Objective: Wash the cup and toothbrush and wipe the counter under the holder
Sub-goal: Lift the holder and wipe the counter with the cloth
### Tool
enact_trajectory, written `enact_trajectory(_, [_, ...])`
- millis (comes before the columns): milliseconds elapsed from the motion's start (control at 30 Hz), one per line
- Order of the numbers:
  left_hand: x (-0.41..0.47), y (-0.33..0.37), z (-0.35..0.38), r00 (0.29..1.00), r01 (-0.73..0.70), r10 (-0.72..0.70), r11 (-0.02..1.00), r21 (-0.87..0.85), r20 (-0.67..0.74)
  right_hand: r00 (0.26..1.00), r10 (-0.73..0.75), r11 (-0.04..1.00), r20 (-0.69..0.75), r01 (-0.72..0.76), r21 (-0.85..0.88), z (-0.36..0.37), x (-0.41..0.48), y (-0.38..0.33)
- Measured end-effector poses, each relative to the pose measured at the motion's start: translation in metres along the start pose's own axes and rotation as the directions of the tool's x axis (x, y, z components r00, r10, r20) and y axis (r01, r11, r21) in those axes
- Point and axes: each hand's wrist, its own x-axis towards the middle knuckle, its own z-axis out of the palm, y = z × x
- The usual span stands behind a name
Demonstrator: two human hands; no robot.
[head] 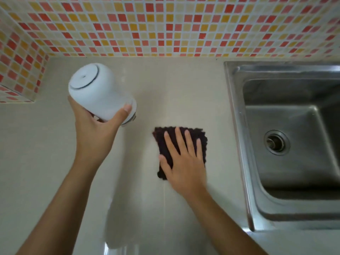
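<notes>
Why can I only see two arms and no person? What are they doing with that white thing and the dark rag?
The camera sits on the person's head and looks down, so you see only their arms, as if through their own eyes. The left hand has a white holder in its grip, lifted above the pale counter. The right hand lies flat on a dark cloth and presses it onto the counter, probably to wipe it clean. On the right is a metal sink, and at the back is a wall of small coloured tiles.
</notes>
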Motion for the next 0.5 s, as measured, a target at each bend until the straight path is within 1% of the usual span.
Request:
enact_trajectory(67, [0.002, 0.004, 0.018, 1.0, 0.018, -0.017, 0.999, -0.042, 0.02, 0.998, 0.028, 0.999, 0.05, -0.026, -0.039, -0.003, -0.047, 0.02])
enact_trajectory(133, [0.003, 0.006, 0.033, 0.999, 0.034, -0.031, 0.997, -0.069, 0.039, 0.997, 0.043, 0.998, 0.066, -0.039, -0.053, -0.006, -0.05, 0.033])
enact_trajectory(200, [0.002, 0.009, 0.043, 0.998, 0.039, -0.034, 0.996, -0.078, 0.055, 0.998, 0.049, 0.997, 0.033, -0.047, -0.065, -0.011, -0.021, 0.039])
enact_trajectory(233, [0.001, 0.01, 0.045, 0.998, 0.034, -0.029, 0.997, -0.075, 0.065, 0.998, 0.066, 0.995, -0.006, -0.066, -0.076, -0.014, 0.004, 0.045])
enact_trajectory(300, [-0.003, 0.01, 0.047, 0.996, 0.023, -0.018, 0.998, -0.063, 0.083, 0.987, 0.133, 0.987, -0.095, -0.141, -0.08, -0.022, 0.065, 0.068])
enact_trajectory(333, [-0.006, 0.01, 0.046, 0.996, 0.016, -0.011, 0.998, -0.056, 0.088, 0.978, 0.177, 0.981, -0.108, -0.185, -0.066, -0.028, 0.098, 0.081])
enact_trajectory(400, [-0.015, 0.007, 0.043, 0.997, 0.005, -0.002, 0.999, -0.035, 0.083, 0.97, 0.229, 0.97, -0.085, -0.234, -0.061, -0.037, 0.15, 0.101])
enact_trajectory(500, [-0.029, 0.0, 0.037, 0.997, 0.019, -0.017, 1.0, -0.02, 0.08, 0.975, 0.207, 0.973, -0.077, -0.213, -0.087, -0.033, 0.166, 0.105])
